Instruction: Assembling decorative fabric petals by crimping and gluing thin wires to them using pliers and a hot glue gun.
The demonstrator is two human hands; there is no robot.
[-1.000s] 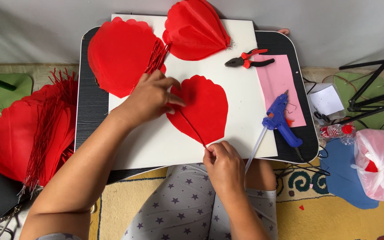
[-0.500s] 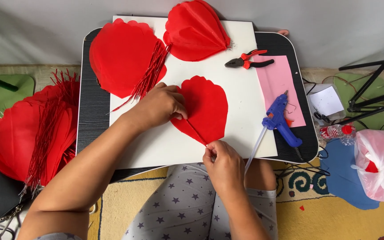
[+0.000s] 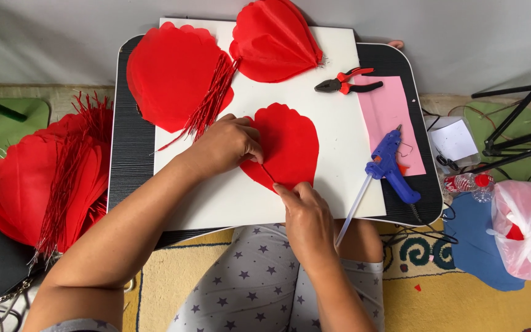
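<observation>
On our white board (image 3: 228,203), our left hand (image 3: 232,144) has slid down, fingers pressing the red petal (image 3: 290,144); our right hand (image 3: 302,209) still pinches its wire stem (image 3: 268,174).

A red paper petal (image 3: 287,144) lies on the white board (image 3: 247,197) covering the tabletop (image 3: 131,154); the left hand (image 3: 228,144) presses on the petal's left edge, and the right hand (image 3: 302,212) pinches its lower tip, where a thin red wire (image 3: 268,175) runs between both hands; above the petal lies a folded red fan shape (image 3: 275,40), up and left of it a larger red petal (image 3: 170,77) with red wires (image 3: 207,104); right of the petal sit red-handled pliers (image 3: 346,82), a pink sheet (image 3: 391,117) and a blue glue gun (image 3: 388,166).
</observation>
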